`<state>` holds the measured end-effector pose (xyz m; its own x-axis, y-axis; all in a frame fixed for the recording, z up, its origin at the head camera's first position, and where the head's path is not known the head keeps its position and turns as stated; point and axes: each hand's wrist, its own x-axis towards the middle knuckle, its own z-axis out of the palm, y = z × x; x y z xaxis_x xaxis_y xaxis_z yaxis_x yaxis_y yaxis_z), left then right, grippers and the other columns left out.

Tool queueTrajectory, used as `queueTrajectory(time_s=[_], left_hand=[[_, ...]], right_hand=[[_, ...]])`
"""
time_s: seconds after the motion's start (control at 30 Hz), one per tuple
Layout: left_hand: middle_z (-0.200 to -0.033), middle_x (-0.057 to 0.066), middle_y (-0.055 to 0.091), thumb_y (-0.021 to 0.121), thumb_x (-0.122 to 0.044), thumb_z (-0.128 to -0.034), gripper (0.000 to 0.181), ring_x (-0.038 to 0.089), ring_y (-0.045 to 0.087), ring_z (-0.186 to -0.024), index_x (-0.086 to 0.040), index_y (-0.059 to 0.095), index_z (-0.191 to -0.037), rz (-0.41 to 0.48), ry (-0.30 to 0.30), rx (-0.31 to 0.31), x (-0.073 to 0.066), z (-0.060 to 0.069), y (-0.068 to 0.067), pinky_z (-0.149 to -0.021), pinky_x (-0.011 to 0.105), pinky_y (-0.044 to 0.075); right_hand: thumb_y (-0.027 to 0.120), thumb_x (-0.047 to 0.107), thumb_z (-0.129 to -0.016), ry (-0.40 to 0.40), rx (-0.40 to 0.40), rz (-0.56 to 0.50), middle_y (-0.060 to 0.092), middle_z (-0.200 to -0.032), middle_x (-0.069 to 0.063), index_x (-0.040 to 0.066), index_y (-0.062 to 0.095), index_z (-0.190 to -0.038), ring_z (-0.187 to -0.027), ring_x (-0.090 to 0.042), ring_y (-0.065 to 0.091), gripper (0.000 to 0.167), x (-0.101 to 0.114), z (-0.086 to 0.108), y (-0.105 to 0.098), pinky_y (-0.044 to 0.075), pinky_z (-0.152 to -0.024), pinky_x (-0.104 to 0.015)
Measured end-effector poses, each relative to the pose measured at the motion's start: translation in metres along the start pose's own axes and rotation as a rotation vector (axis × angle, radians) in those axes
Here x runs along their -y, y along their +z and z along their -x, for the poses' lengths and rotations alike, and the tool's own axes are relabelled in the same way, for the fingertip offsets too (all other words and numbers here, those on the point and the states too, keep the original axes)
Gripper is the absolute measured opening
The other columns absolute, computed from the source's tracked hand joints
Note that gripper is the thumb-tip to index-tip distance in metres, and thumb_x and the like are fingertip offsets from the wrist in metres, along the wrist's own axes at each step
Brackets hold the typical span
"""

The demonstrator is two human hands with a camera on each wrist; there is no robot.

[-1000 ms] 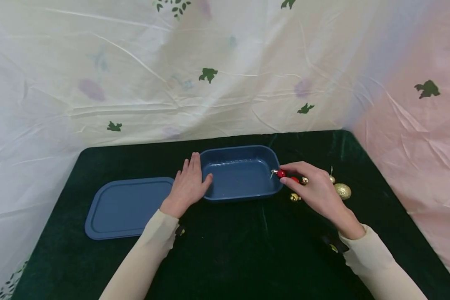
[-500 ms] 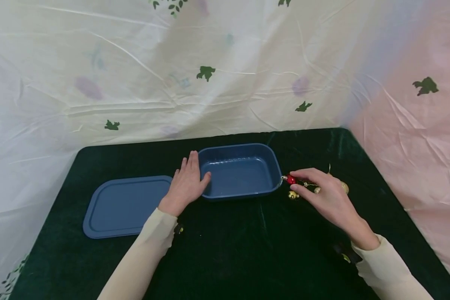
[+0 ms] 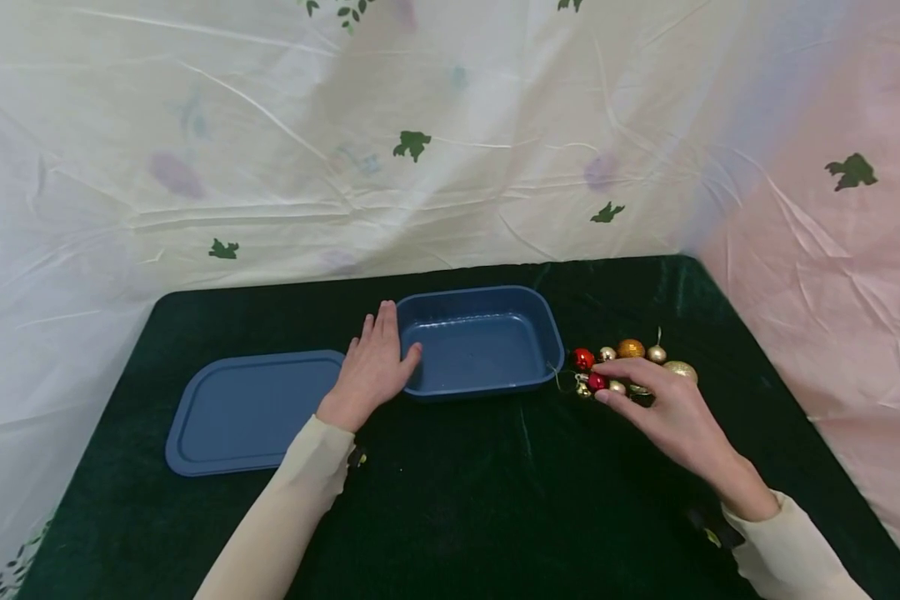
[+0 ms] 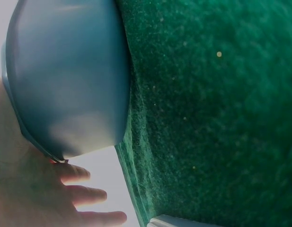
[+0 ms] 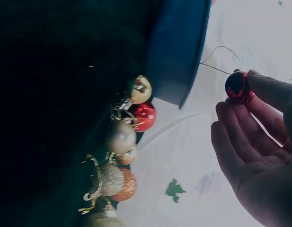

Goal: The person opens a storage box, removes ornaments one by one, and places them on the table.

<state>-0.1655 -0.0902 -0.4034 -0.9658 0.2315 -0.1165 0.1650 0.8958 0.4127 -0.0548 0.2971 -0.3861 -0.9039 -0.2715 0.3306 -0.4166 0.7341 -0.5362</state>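
Note:
My right hand [image 3: 671, 408] pinches a shiny red Christmas bauble [image 5: 238, 87] between thumb and fingertips. A thin hanging loop sticks out from its cap toward the blue container. In the right wrist view this bauble is held apart from the other baubles. At the left end of the rectangular blue container [image 3: 480, 391], my left hand [image 3: 371, 367] rests with straight fingers along the outside, its thumb at the rim. The inside of the container shows only its bare floor. Just right of it lies a cluster with another red bauble [image 3: 583, 359] and several gold ones, partly hidden by my right hand.
A flat blue lid [image 3: 251, 417] lies left of the container, partly behind my left forearm. An orange-gold bauble [image 3: 631, 348] and a glittery gold bauble [image 3: 680, 371] lie at the right. Dark green cloth [image 3: 450, 500] covers the table; patterned fabric hangs behind.
My right hand has drawn back from the container's right rim, rightward and nearer to me, still pinching the red bauble. More of the cluster shows now. My left hand stays in place.

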Motion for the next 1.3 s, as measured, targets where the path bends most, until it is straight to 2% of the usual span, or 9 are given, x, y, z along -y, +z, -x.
queueTrajectory(time_s=[0.1,0.27,0.6,0.73,1.0,1.3], left_hand=[[-0.174,0.014,0.0,0.045,-0.047,-0.1078,0.085,0.04,0.008,-0.158,-0.004,-0.001,-0.166,0.001,0.001,0.002,0.0,0.0,0.0,-0.122,0.064,0.017],[-0.173,0.015,0.0,0.045,-0.047,-0.1078,0.085,0.04,0.008,-0.158,-0.004,0.0,-0.166,0.005,-0.002,0.001,-0.001,-0.001,-0.001,-0.122,0.064,0.017],[-0.173,0.015,0.001,0.045,-0.048,-0.1079,0.085,0.04,0.008,-0.158,-0.004,0.0,-0.166,0.006,0.003,-0.001,0.0,-0.002,0.001,-0.122,0.064,0.018],[-0.173,0.016,0.001,0.044,-0.048,-0.1079,0.085,0.04,0.008,-0.158,-0.004,0.0,-0.166,0.005,0.005,-0.004,0.0,-0.001,0.001,-0.122,0.064,0.017],[-0.173,0.016,0.003,0.044,-0.047,-0.1079,0.084,0.04,0.009,-0.157,-0.004,0.001,-0.166,0.006,0.006,-0.01,0.0,0.001,0.0,-0.122,0.064,0.018],[-0.173,0.015,0.001,0.043,-0.048,-0.1079,0.085,0.039,0.008,-0.158,-0.005,-0.001,-0.166,0.003,0.006,0.001,0.0,0.002,0.001,-0.122,0.063,0.017]], right_hand=[[0.076,0.018,-0.096,0.005,0.011,-0.007,0.073,-0.117,0.006,0.018,0.073,-0.125,-0.099,-0.014,0.068,0.03,-0.005,0.005,0.003,0.056,-0.08,-0.03],[0.079,0.016,-0.093,-0.007,0.013,0.007,0.073,-0.117,0.006,0.017,0.074,-0.123,-0.104,-0.015,0.069,0.03,-0.012,0.013,0.01,0.056,-0.085,-0.027],[0.082,0.012,-0.089,-0.028,0.021,0.038,0.071,-0.111,0.009,0.016,0.075,-0.121,-0.095,-0.011,0.068,0.033,-0.024,0.023,0.017,0.058,-0.077,-0.033],[0.082,0.013,-0.088,-0.025,0.044,0.06,0.072,-0.112,0.008,0.016,0.075,-0.12,-0.098,-0.01,0.068,0.033,-0.028,0.025,0.02,0.059,-0.078,-0.035],[0.081,0.011,-0.088,-0.016,0.123,0.025,0.073,-0.116,0.006,0.017,0.073,-0.122,-0.103,-0.012,0.069,0.036,-0.032,0.027,0.024,0.059,-0.083,-0.035],[0.081,0.014,-0.089,-0.016,0.171,0.021,0.073,-0.117,0.005,0.019,0.073,-0.122,-0.103,-0.015,0.07,0.034,-0.029,0.024,0.031,0.06,-0.084,-0.04]])
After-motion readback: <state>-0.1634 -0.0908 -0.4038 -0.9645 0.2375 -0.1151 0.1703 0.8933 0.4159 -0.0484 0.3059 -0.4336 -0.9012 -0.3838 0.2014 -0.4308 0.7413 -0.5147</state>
